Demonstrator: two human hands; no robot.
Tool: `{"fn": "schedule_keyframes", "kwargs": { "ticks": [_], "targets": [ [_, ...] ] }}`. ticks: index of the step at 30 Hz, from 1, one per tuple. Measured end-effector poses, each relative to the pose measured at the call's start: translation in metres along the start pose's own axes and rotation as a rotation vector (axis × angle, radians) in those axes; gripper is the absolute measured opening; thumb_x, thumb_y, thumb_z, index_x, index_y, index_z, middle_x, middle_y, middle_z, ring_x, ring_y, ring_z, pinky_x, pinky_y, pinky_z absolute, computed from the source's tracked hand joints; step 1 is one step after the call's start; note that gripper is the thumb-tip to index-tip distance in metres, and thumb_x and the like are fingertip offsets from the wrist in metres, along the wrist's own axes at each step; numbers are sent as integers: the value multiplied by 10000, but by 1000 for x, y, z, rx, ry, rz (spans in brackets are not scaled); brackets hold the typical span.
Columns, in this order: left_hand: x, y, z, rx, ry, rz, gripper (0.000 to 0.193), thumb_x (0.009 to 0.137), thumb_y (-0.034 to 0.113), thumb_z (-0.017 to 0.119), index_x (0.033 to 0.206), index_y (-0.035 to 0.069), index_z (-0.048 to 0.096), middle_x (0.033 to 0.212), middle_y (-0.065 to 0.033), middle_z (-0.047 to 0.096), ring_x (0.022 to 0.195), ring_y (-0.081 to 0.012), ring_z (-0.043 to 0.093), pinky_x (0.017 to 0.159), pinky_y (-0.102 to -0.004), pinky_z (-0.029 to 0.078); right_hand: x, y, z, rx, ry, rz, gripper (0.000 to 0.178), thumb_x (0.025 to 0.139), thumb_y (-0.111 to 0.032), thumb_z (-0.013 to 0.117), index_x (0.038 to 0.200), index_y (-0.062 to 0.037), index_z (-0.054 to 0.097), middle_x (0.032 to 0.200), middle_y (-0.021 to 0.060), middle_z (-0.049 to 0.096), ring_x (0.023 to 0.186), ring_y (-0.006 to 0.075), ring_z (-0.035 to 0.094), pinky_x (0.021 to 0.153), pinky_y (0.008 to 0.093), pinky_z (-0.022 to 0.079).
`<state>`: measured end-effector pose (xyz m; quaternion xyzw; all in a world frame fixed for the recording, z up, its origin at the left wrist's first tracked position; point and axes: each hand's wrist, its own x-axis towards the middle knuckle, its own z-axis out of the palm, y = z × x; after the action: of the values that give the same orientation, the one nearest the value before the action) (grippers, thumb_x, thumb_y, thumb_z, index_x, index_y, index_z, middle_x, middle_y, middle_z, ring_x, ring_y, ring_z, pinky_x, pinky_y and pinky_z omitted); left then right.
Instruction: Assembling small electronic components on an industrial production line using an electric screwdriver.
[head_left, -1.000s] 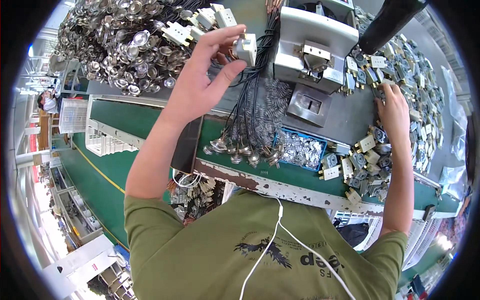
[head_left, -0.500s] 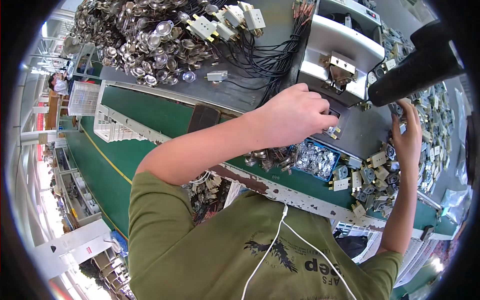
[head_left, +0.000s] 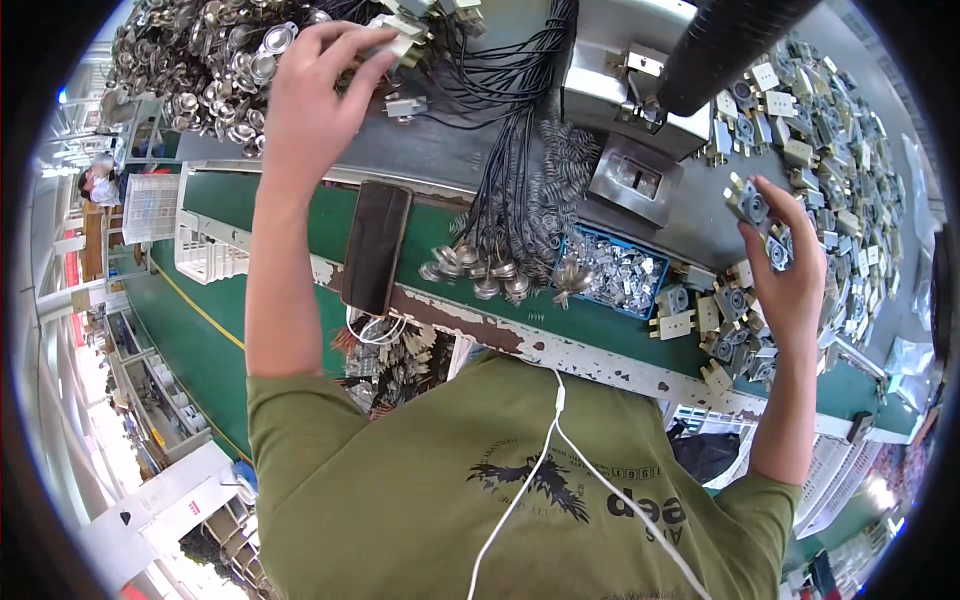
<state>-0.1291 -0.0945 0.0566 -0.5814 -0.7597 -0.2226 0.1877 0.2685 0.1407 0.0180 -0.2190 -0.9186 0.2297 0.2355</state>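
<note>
My left hand (head_left: 318,100) is raised at the upper left, thumb and fingers closed around a white connector block (head_left: 404,44) with metal pins. That block is beside similar blocks with black leads, and part of it is hidden by my fingers. On the right, my right hand (head_left: 790,265) pinches a grey-and-white socket piece (head_left: 748,203) with a round recessed face and brass pins. Between the hands, a steel fixture (head_left: 636,180) with a rectangular slot sits on the bench.
A heap of shiny metal cups (head_left: 215,70) fills the upper left. Black cables (head_left: 510,100) run beside loose springs (head_left: 560,170). A blue tray (head_left: 612,275) contains small metal parts. Socket pieces (head_left: 835,180) cover the right. A black cylinder (head_left: 735,45) overhangs the machine. A phone (head_left: 376,248) lies nearby.
My left hand has moved from the fixture to the blocks at the upper left. My right hand has come nearer, and the socket piece now shows clearly. The view has shifted.
</note>
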Motion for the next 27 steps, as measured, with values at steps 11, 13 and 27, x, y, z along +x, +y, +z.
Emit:
{"fn": "schedule_keyframes", "kwargs": {
  "ticks": [11,13,27],
  "targets": [
    [-54,58,21,-104,-355,-32,194,913,225,736,1069,110,720,1048,-66,704,879,-319,695,766,-426,567,12,-30,21,29,-74,-125,518,837,43,775,1331,-64,660,1277,105,713,1086,252,676,976,363,521],
    [-69,59,39,-122,-392,-36,205,902,191,737,1088,107,724,1005,-67,694,832,-320,699,720,-436,574,16,-37,25,14,-100,-125,520,829,36,783,1325,-67,667,1268,111,715,1074,255,680,967,367,527],
    [-57,61,30,-349,-345,-188,180,973,187,678,1109,70,661,992,-113,735,912,-317,712,749,-396,561,48,-33,77,-97,-130,-270,388,871,-46,762,1249,-93,688,1186,104,731,1056,297,694,922,389,546]
  ]
}}
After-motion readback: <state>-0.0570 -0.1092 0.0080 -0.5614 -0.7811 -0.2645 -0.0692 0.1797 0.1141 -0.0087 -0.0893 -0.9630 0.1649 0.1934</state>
